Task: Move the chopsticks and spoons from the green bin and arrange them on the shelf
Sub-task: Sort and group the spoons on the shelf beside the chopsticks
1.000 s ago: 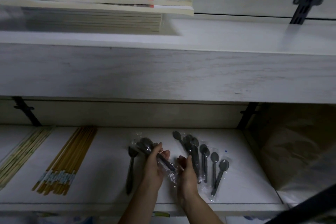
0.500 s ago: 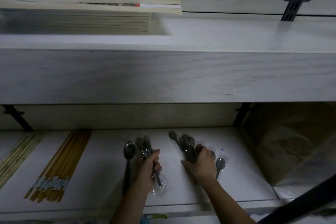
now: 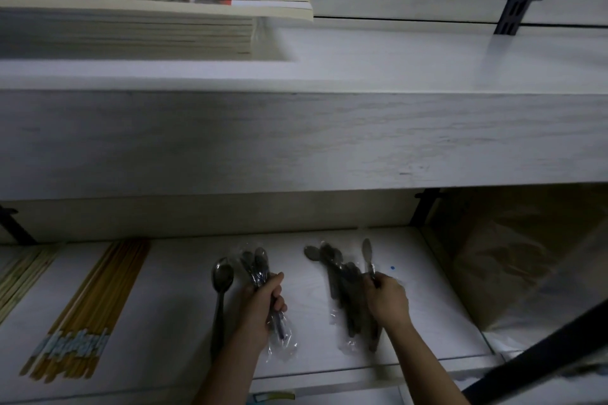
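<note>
On the lower shelf [image 3: 171, 289]: spoons mid-right, chopsticks [image 3: 95, 299] left, bare board between.
Left hand [image 3: 260, 312] closed around wrapped spoon bundle [image 3: 260, 270]; right hand [image 3: 388, 301] pinches 1 spoon [image 3: 367, 255] over the spoon pile [image 3: 345, 289]. Handles toward front edge, bowls toward back wall.

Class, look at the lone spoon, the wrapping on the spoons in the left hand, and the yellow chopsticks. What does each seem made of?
Lone spoon: likely polished metal, dark and glossy.
Wrapping: thin clear plastic, crinkled, see-through.
Yellow chopsticks: probably bamboo or wood, matte yellow-brown; dim light leaves this uncertain.
</note>
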Tool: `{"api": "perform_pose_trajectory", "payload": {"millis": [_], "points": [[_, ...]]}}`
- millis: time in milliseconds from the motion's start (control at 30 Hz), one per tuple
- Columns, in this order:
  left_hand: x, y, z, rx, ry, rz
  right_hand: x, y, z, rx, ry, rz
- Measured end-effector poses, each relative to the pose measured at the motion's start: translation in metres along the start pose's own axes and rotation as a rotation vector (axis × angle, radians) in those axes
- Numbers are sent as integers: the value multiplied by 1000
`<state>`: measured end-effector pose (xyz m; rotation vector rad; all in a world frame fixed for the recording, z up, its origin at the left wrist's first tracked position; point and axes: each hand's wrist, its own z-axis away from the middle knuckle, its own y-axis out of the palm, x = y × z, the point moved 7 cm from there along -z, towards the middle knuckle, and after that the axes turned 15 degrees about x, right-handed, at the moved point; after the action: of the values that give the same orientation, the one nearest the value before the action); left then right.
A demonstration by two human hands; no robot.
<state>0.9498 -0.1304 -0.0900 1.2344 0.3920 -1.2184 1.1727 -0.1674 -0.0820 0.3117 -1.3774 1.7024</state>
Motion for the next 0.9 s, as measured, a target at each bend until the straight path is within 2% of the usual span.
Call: {"api": "perform_pose_trajectory", "payload": {"millis": [133,300,400,533,600,833,900], "points": [[7,-2,-4,8,-21,-2,12,-5,-1,-47,-98,58],[8,-1,-4,-3,-22,1,50,14,-17,8,-179,397],[7,-2,-1,-4,-23,5,55,32,-20,79,-119,609],[3,-5,2,-21,-4,17,62,39,-20,20,-126,688],[0,-4,4,-30,5,15,64,37,-21,10,-127,626],[7,-9,-3,-8,-19,5,28,7,0,-5,19,-80],[12,-10,-8,-2,-43,3,2,0,14,-20,79,-192]]}}
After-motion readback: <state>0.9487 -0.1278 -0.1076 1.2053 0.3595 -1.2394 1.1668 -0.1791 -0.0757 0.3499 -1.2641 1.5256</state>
